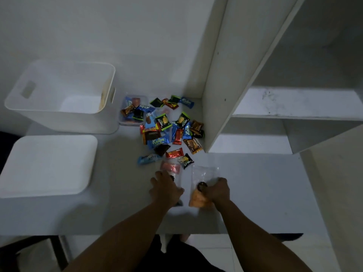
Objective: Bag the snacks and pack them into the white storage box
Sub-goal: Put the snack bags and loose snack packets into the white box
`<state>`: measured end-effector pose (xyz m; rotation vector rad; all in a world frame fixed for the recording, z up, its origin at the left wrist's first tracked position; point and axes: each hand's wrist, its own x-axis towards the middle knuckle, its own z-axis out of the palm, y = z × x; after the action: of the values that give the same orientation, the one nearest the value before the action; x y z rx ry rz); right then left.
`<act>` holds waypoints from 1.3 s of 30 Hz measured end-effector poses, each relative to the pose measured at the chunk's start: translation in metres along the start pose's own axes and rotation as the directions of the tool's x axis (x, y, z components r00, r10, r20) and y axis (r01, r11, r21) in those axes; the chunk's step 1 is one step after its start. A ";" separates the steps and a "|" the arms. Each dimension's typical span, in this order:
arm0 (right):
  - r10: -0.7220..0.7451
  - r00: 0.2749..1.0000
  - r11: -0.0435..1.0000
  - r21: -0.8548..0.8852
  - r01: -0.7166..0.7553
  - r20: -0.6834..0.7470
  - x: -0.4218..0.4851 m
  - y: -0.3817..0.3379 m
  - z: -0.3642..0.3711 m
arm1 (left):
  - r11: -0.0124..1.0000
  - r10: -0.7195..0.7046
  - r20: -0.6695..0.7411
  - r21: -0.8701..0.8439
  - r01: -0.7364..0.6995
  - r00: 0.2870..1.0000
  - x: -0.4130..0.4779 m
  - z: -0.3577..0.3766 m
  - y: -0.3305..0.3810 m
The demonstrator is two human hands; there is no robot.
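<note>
Forearms reaching in from below, white storage box sitting open back-left, lid lying before it, loose snacks lying right of box, left hand gripping clear bag, right hand clutching second bag holding orange snack

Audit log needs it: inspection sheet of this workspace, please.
Surface: white table, dim light.
Job's things: white storage box open, back left; loose snacks piled centre; left bag and right bag, clear, snacks inside; third filled bag beside box.
Clutter: white lid front left.
Grips: left hand on left bag, hold unclear; right hand grips right bag.
Cables: nothing seen.
Surroundings: white shelf unit right; floor below.
</note>
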<state>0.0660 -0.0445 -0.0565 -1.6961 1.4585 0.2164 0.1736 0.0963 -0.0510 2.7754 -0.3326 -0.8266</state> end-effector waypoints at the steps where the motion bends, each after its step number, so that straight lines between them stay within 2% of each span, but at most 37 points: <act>1: -0.021 1.000 1.000 0.012 0.021 0.015 0.001 0.001 -0.001 | 1.000 -0.009 -0.011 -0.008 0.009 1.000 -0.002 -0.001 0.000; 5: -0.143 0.988 0.977 0.165 0.132 0.060 -0.004 -0.002 -0.004 | 0.991 -0.002 -0.027 -0.137 -0.002 1.000 -0.005 -0.005 -0.011; 7: -0.213 0.977 0.955 0.216 0.204 0.020 -0.010 -0.013 -0.004 | 0.969 0.039 -0.080 -0.239 -0.057 0.996 -0.006 -0.007 -0.019; 13: -0.401 0.896 0.861 0.254 0.440 -0.191 -0.030 -0.059 -0.004 | 0.779 0.070 -0.263 -0.588 -0.217 0.962 -0.009 -0.028 -0.043; 17: -0.515 0.813 0.760 0.295 0.580 -0.271 -0.037 -0.095 -0.005 | 0.659 -0.001 -0.357 -0.703 -0.269 0.934 -0.011 -0.054 -0.046; 19: -0.543 0.794 0.728 0.319 0.607 -0.272 -0.041 -0.120 -0.004 | 0.520 -0.077 -0.359 -0.810 -0.270 0.930 -0.014 -0.072 -0.045; 22: -0.594 0.752 0.669 0.343 0.660 -0.287 -0.049 -0.159 -0.001 | 0.245 -0.155 -0.304 -0.934 -0.261 0.940 -0.010 -0.102 -0.049; 27: -0.676 0.647 0.557 0.330 0.762 -0.352 -0.065 -0.226 0.013 | -0.134 -0.013 -0.204 -0.970 -0.204 0.979 0.016 -0.163 -0.067; 28: -0.694 0.625 0.534 0.328 0.780 -0.358 -0.069 -0.238 0.016 | -0.173 -0.016 -0.192 -0.966 -0.192 0.981 0.020 -0.177 -0.067; 29: -0.713 0.598 0.505 0.324 0.800 -0.365 -0.074 -0.251 0.019 | -0.185 -0.053 -0.215 -0.958 -0.221 0.975 0.022 -0.191 -0.065; 31: -0.737 0.564 0.469 0.318 0.824 -0.374 -0.083 -0.275 0.025 | -0.086 -0.134 -0.296 -0.947 -0.309 0.946 0.030 -0.215 -0.065; 35: -0.778 0.496 0.395 0.315 0.863 -0.385 -0.100 -0.323 0.040 | 0.134 -0.155 -0.425 -0.903 -0.407 0.892 0.064 -0.261 -0.084; 37: -0.795 0.457 0.377 0.264 0.888 -0.399 -0.105 -0.346 0.053 | 0.274 -0.135 -0.535 -0.829 -0.487 0.834 0.082 -0.284 -0.098; 39: -0.796 0.437 0.373 0.229 0.899 -0.419 -0.110 -0.370 0.069 | 0.351 -0.062 -0.637 -0.734 -0.581 0.768 0.092 -0.309 -0.112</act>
<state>0.3821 0.0602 0.1502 -1.9013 0.4853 -0.8788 0.4383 0.2235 0.1231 1.6335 -0.1348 0.0469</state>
